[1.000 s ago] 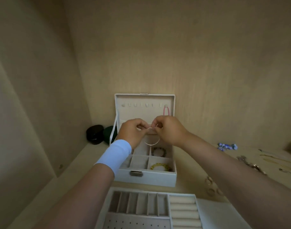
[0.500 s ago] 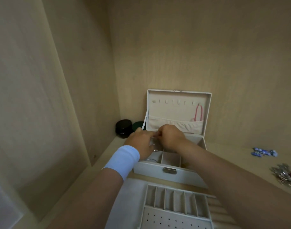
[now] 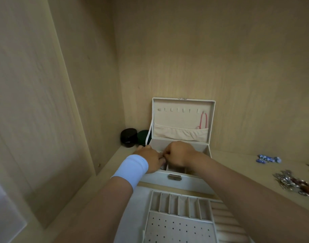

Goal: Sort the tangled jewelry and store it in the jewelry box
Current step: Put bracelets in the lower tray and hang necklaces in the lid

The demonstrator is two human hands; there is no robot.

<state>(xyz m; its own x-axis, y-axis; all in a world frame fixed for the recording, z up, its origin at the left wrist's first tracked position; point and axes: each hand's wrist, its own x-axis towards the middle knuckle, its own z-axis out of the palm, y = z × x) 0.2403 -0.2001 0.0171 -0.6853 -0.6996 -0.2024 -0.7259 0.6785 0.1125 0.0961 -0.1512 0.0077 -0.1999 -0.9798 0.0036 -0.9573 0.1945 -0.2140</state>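
Note:
The white jewelry box (image 3: 199, 181) stands open on the shelf with its lid upright, and a pink piece (image 3: 203, 120) hangs inside the lid. Both my hands are down in the box's compartments, fingertips meeting. My left hand (image 3: 150, 160), with a white wristband, and my right hand (image 3: 179, 155) pinch a thin silver bangle (image 3: 159, 152). Only a glint of the bangle shows between the fingers. The hands hide what lies in the compartments.
The box's lift-out tray (image 3: 180, 202), with slots and a dotted panel, lies in front of the box. A tangled jewelry pile (image 3: 294, 183) and blue beads (image 3: 268, 159) lie at the right. A black jar (image 3: 128, 137) and a green jar (image 3: 143, 136) stand in the corner by the left wall.
Both hands have come down from in front of the lid into the box, still pinching the silver bangle. The view has swung left, so the box sits further right.

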